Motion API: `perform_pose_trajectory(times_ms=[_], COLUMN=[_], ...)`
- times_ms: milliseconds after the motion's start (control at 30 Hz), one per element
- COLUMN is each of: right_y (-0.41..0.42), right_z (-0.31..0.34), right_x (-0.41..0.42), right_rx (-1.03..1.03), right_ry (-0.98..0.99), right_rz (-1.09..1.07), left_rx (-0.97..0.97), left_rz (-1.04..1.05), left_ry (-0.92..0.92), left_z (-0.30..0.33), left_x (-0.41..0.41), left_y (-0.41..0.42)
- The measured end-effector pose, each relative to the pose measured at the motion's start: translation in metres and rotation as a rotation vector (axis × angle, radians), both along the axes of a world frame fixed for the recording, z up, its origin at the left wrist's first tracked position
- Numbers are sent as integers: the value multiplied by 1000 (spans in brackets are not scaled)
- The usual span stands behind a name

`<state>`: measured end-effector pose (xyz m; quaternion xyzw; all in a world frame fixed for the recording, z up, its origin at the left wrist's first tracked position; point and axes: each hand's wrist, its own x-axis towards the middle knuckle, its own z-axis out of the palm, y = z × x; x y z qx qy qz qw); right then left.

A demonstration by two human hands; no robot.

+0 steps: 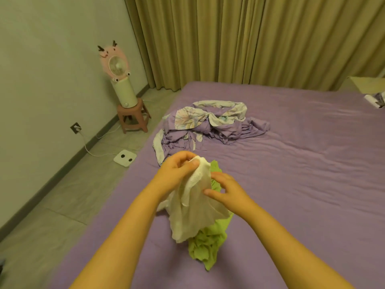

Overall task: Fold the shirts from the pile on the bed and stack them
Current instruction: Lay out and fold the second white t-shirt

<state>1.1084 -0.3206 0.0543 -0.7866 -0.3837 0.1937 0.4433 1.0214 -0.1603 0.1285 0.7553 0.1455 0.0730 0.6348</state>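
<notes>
Off the bed's left edge a pink fan (116, 65) stands on a stool (134, 117), with a white scale (125, 158) on the floor nearer the bed (302, 163). A rumpled purple floral sheet (210, 126) lies toward the bed's far left part. A cardboard box (366, 85) sits at the far right corner, its contents unclear. The left hand (177, 172) has its grip pinched on the top of the white shirt (193, 207), which hangs over the crumpled green shirt (208, 245) near the left edge. The right hand (227, 188) touches the white cloth, fingers loosely spread.
</notes>
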Motion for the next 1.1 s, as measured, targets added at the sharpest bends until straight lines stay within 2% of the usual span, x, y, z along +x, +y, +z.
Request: perform_pose_trajectory(times_ms=[167,367,467,567,667,733,833,900,1000,1100], right_y=[-60,-134,-166,-192,-214,-227,-245,-256,-271,-281], right_z=[59,115,140,165,185,194,203,209,218,227], right_x=[-8,-6,-4,-2,-1,0,2,4,9,12], right_rx=[115,185,207,252,298,313,331,342,368,401], right_ry=[145,65,42,23,-19,-44,-57,-50,-3,10], right_rz=[-73,-123,-146,-153,-185,-220,-281,-337,-411,-470], left_rx=[74,73,117,230,517,681,763,674,390,360], left_rz=[47,166,143,49,36,68,82,50,-31,-135], left_ry=[-145,-204,-252,-200,-173,-220,-332,-384,-384,-383], left_z=[66,110,121,128,129,131,136,141,152,158], left_x=[-5,-11,-16,-19,-16,-11,1,9,16,20], left_y=[-42,-92,-117,-141,-162,-176,-193,-201,-209,-210])
